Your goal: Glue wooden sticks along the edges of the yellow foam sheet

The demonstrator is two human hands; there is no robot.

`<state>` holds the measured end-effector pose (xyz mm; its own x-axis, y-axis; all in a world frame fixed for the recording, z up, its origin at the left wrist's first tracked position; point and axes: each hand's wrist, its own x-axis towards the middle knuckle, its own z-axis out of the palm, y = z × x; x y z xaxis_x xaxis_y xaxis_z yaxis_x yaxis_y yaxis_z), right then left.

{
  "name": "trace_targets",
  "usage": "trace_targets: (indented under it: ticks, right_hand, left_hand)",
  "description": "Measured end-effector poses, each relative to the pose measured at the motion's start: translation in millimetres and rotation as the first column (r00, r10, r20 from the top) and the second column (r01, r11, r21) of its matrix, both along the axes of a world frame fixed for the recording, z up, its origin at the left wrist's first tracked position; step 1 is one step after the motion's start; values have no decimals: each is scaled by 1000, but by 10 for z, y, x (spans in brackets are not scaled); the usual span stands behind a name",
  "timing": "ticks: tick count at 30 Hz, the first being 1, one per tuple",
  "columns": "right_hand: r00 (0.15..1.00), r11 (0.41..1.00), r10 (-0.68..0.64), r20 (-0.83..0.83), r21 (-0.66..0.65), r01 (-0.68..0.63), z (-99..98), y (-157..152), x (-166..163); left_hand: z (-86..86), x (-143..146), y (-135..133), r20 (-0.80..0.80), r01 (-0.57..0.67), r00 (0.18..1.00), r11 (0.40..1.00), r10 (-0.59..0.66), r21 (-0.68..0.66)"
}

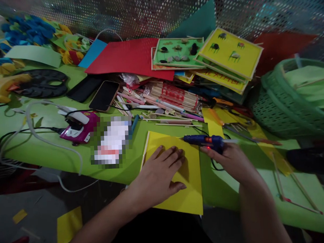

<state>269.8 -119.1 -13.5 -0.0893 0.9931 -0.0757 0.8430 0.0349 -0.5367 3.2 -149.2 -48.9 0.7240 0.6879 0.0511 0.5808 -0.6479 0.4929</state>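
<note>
A yellow sheet [191, 191] lies at the table's front edge, with a thin pale stick [145, 149] along its left side. My left hand [161, 171] rests flat on the sheet with its fingers spread. My right hand [229, 160] is wrapped round a blue glue gun [202, 139], whose red light glows near the thumb. The gun points left, its nozzle tip over the upper edge of the sheet. A pale glue stick [230, 141] sticks out of the gun's back end. Whether the nozzle touches the paper, I cannot tell.
Bundled sticks [171, 94] and pens lie behind the sheet. Framed yellow [232, 53] and green [175, 53] pictures are stacked farther back. A green basket [270, 96] stands at right. Left are a phone [104, 96], a purple device [82, 127] and loose cables [32, 129].
</note>
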Motion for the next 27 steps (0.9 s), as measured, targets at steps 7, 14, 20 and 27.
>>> trace_targets:
  ticks: [7, 14, 20, 27]
  right_hand:
    - [1000, 1000, -1, 12, -22, 1, 32, 9, -30]
    - [992, 991, -113, -56, -79, 108, 82, -27, 49]
    - [968, 987, -122, -220, -133, 94, 168, -29, 15]
    - [962, 996, -71, -262, -79, 52, 69, 19, 39]
  left_hand:
    - [8, -12, 8, 16, 1, 1000, 1000, -1, -20]
    - [21, -15, 14, 12, 4, 1000, 1000, -4, -16]
    - [104, -32, 46, -4, 13, 1000, 1000, -13, 19]
    - [90, -4, 116, -33, 21, 999, 999, -20, 46]
